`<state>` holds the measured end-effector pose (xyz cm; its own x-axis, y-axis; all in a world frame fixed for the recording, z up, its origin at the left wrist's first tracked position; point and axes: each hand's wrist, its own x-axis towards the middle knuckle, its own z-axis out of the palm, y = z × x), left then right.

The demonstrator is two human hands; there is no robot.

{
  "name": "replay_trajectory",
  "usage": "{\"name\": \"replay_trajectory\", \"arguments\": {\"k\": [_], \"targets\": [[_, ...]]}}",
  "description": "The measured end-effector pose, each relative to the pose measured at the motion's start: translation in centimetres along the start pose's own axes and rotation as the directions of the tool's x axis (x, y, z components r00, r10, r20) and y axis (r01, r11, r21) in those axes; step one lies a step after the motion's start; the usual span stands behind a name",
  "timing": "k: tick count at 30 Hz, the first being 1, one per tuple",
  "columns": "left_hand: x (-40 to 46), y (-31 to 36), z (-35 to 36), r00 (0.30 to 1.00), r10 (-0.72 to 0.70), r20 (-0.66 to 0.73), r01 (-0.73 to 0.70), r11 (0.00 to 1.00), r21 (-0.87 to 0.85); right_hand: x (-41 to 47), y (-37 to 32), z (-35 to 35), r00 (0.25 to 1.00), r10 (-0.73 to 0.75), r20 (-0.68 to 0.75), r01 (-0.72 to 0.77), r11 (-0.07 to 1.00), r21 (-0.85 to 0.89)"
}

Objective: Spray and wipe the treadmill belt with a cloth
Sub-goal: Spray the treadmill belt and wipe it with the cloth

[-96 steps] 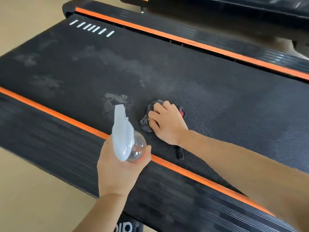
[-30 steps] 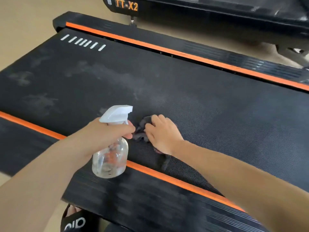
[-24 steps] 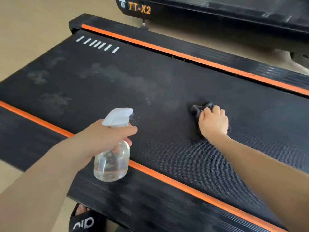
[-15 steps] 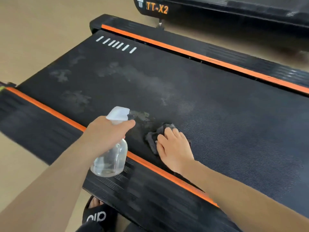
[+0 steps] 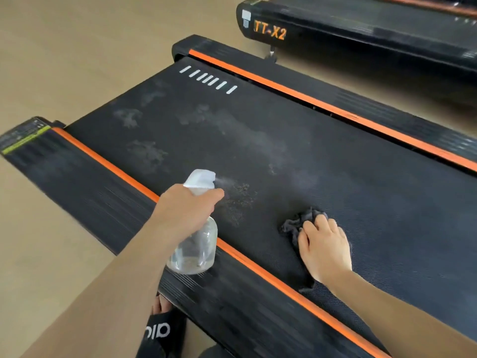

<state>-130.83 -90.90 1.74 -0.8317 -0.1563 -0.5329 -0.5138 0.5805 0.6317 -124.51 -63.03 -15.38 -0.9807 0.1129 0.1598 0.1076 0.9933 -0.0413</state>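
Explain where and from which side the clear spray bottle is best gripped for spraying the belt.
Grip the spray bottle at its narrow neck under the white trigger head, coming from behind the nozzle, as the left hand does. The round body is wider; at the neck a finger probably reaches the trigger, nozzle aimed at the belt.

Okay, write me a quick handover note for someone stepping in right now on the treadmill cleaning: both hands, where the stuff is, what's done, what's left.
Left hand: grips the clear plastic spray bottle with white trigger head, nozzle aimed at the black textured treadmill belt; a fine mist shows at the nozzle.
Right hand: fingers flat, pressing the crumpled dark grey cloth onto the belt, near the closer orange side stripe.
Done: fresh droplets lie on the belt between bottle and cloth.
Left: wipe that wet patch, then the pale smudges farther along the belt toward the white dash marks.
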Motion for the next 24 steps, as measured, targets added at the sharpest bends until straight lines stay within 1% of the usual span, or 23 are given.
{"name": "replay_trajectory", "arguments": {"k": [5,9,11,12,13,14,16,17,18,20,21,22,24], "targets": [[-0.7,-0.7,-0.1,1.0,0.004,-0.004,-0.004,0.999,0.053,0.0,0.0,0.1,1.0,0.0,-0.025,0.001,1.0,0.012],[-1.3,-1.1,-1.0,0.999,0.033,-0.041,-0.027,0.991,0.135,-0.3,0.0,-0.2,0.998,-0.031,-0.049,0.031,0.999,0.016],[-1.5,-1.2,-1.5,0.999,0.002,-0.033,0.001,0.995,0.104,-0.2,-0.1,-0.5,0.993,-0.105,-0.056,0.107,0.993,0.04],[-1.6,-1.2,-1.6,1.0,-0.008,-0.02,0.01,0.997,0.081,-0.2,-0.3,-0.6,0.983,-0.174,-0.061,0.178,0.983,0.053],[-1.6,-1.2,-1.7,1.0,-0.016,-0.004,0.017,0.998,0.066,-0.1,-0.8,-0.8,0.96,-0.271,-0.063,0.275,0.959,0.063],[-1.7,-1.2,-1.8,1.0,-0.017,0.012,0.016,0.998,0.067,-0.1,-1.6,-0.9,0.92,-0.388,-0.057,0.391,0.918,0.068],[-1.7,-1.0,-2.0,1.0,-0.001,0.023,-0.001,0.997,0.071,0.5,-3.9,-0.9,0.792,-0.609,-0.043,0.611,0.788,0.08],[-1.6,-0.9,-2.2,1.0,0.007,0.016,-0.008,0.998,0.065,1.3,-5.2,-0.7,0.729,-0.683,-0.046,0.684,0.724,0.093],[-1.8,-0.8,-2.4,1.0,0.01,0.003,-0.011,0.998,0.061,2.3,-6.4,-0.4,0.682,-0.729,-0.054,0.73,0.676,0.102],[-1.7,-0.9,-3.0,0.999,0.022,-0.031,-0.019,0.997,0.076,5.3,-8.9,0.6,0.63,-0.774,-0.065,0.775,0.624,0.1],[-1.7,-1.1,-3.2,0.999,0.028,-0.043,-0.024,0.996,0.089,7.0,-10.1,1.1,0.627,-0.776,-0.069,0.779,0.62,0.097],[-1.7,-1.3,-3.4,0.998,0.027,-0.056,-0.021,0.995,0.098,8.8,-11.3,1.6,0.641,-0.764,-0.072,0.767,0.634,0.096],[-1.3,-1.9,-3.7,0.997,0.018,-0.072,-0.01,0.994,0.109,12.5,-13.7,2.8,0.72,-0.69,-0.069,0.694,0.717,0.064]]}}
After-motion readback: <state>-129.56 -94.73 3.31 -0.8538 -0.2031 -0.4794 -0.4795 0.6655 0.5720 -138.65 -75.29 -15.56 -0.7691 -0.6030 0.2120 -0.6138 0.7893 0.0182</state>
